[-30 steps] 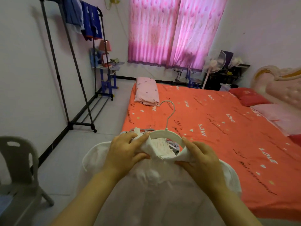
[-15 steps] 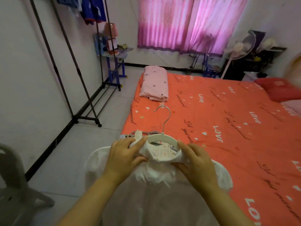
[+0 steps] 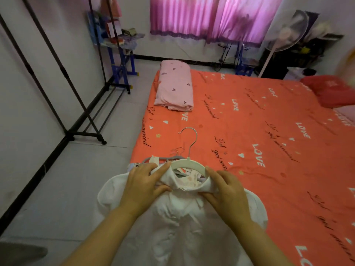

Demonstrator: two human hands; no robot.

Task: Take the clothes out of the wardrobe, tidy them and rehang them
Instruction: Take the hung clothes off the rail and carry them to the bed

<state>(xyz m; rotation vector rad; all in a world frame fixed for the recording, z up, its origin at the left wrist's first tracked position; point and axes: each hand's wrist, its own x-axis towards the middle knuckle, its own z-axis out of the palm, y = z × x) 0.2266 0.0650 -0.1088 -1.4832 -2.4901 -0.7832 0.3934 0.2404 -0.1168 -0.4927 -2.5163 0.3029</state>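
A white garment (image 3: pixel 178 223) hangs on a white hanger (image 3: pixel 189 162) with a metal hook, held over the near corner of the orange bed (image 3: pixel 269 131). My left hand (image 3: pixel 143 184) pinches the left side of its collar. My right hand (image 3: pixel 226 191) grips the right side of the collar over the hanger's shoulder. Behind the collar lie other clothes on grey hangers (image 3: pixel 165 160), mostly hidden. The black clothes rack (image 3: pixel 63 77) stands along the left wall; its top rail is out of view.
A folded pink blanket (image 3: pixel 174 86) lies at the bed's far left corner and a red pillow (image 3: pixel 332 91) at far right. A blue table (image 3: pixel 119 47) and a standing fan (image 3: pixel 284 35) sit by the pink curtains (image 3: pixel 211 18). A grey chair edge (image 3: pixel 21 254) shows bottom left.
The view has tilted down and moved nearer the bed, so the rack's top and the hanging blue clothes left the view. Both hands keep hold of the collar on the hanger.
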